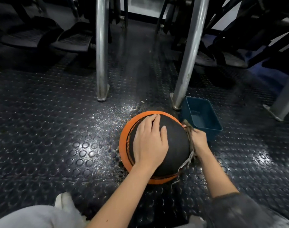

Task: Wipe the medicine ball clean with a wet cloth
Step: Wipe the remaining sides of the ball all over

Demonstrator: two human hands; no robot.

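Fingers [154, 120] of left hand [148, 143] straight, close together, flat on top of the black-and-orange rubber medicine ball [173, 145]. Right hand [198, 140] at ball's right edge, fingers curled on frayed grey wet cloth [191, 142], pressing it to the side. Ball sits on dark studded rubber floor [58, 129]. Open floor to the left; right side crowded. One dark-blue rectangular plastic tub [211, 133] just beside ball. Two silver metal legs beyond: left one [101, 55] apart, right one [188, 55] footed near tub. One ball, one cloth.
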